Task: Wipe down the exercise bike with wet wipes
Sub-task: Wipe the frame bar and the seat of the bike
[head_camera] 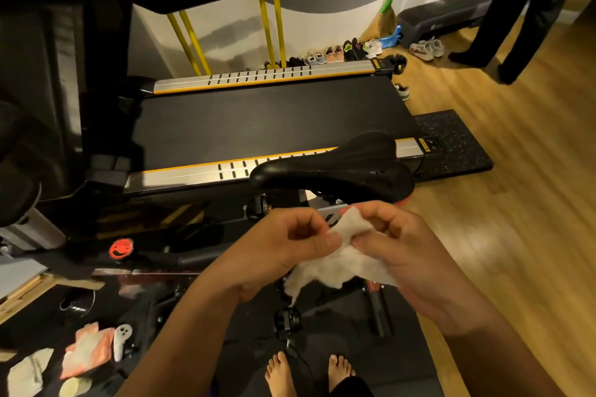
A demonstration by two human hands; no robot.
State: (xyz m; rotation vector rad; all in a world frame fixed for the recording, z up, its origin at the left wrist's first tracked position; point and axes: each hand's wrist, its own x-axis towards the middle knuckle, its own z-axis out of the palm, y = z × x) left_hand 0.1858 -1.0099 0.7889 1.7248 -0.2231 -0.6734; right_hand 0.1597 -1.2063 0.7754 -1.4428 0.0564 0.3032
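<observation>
Just short of the saddle [335, 167] of the exercise bike [190, 257], the left hand [283, 248] and right hand [403, 255] both pinch a crumpled wet wipe [342, 264], apparently spreading it open for wiping.

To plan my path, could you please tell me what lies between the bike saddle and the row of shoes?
A treadmill lies there, filling the whole stretch, as the head view shows.

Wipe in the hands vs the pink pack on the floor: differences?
The crumpled white wet wipe is pinched between the left hand and the right hand, off the floor; the flat pink-edged wipe pack lies unheld on the dark mat. The wipe is bunched and all white; the pack has pink borders. Both look soft.
</observation>
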